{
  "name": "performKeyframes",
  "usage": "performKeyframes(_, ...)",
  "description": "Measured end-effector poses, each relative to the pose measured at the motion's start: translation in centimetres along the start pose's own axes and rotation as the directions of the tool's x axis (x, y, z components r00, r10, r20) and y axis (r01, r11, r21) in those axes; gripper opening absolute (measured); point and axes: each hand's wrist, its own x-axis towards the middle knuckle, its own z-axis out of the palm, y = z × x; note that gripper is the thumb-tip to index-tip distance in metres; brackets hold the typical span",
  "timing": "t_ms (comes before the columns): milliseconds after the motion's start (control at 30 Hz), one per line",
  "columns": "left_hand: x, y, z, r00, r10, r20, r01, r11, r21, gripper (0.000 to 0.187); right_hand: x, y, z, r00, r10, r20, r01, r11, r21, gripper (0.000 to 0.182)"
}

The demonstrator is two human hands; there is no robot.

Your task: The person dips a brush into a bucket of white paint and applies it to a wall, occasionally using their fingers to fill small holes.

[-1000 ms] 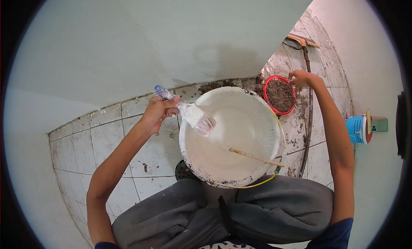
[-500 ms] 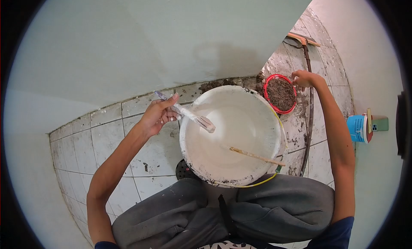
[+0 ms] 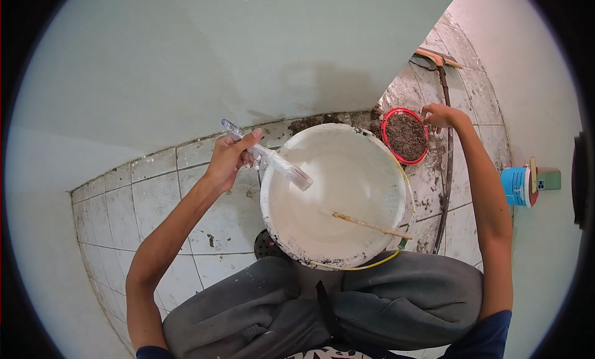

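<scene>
My left hand (image 3: 232, 157) is closed around the handle of a paintbrush (image 3: 273, 159) smeared with white paint. The brush's bristles slant down to the right over the large white bucket (image 3: 271, 219), which holds pale, creamy paint. A thin wooden stick (image 3: 365, 223) lies in the bucket, one end in the paint and the other against the rim near the yellow handle. My right hand (image 3: 439, 115) hangs with loosely bent, parted fingers at the right edge of a red-rimmed container (image 3: 406, 136) full of brown, crumbly material. Nothing shows in those fingers.
Behind the bucket rises a pale green wall (image 3: 217, 61), with dirt along its foot. A long dark pole with an orange head (image 3: 439, 56) lies on the tiled floor (image 3: 152, 198) at right. Further right stands a blue tub (image 3: 514, 184) beside a green phone (image 3: 548, 179).
The paintbrush has rolled in my left hand, so its broad face shows more. That hand has shifted slightly. My right hand stays almost where it was by the red-rimmed container.
</scene>
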Motion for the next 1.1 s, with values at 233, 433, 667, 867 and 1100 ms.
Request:
performKeyframes(233, -0.6, 0.6, 0.7, 1.000, 0.019, -0.012, -0.020, 0.998, -0.067, 0.027, 0.0, -0.2, -0.1, 1.000, 0.013, 0.011, -0.013, 1.000, -0.010, 0.037)
performKeyframes(433, -0.3, 0.1, 0.5, 0.998, 0.056, -0.037, -0.057, 0.998, -0.036, 0.029, 0.2, -0.2, -0.2, 1.000, 0.008, -0.012, -0.008, 1.000, -0.022, 0.038)
performKeyframes(667, -0.1, -0.7, 0.6, 0.997, 0.026, -0.073, -0.031, 0.997, -0.071, 0.030, -0.1, -0.9, -0.4, 1.000, -0.011, 0.016, 0.012, 0.997, -0.077, 0.037)
performKeyframes(867, -0.2, -0.9, 0.8, 0.993, 0.056, -0.101, -0.061, 0.997, -0.048, 0.029, -0.4, -1.3, -0.5, 1.000, -0.027, -0.009, 0.026, 0.997, -0.068, 0.037)
performKeyframes(1100, -0.8, -1.7, -0.1, 0.999, 0.021, -0.034, -0.021, 1.000, -0.016, 0.028, -0.5, -1.1, -0.5, 1.000, -0.024, -0.011, 0.023, 0.998, -0.052, 0.038)
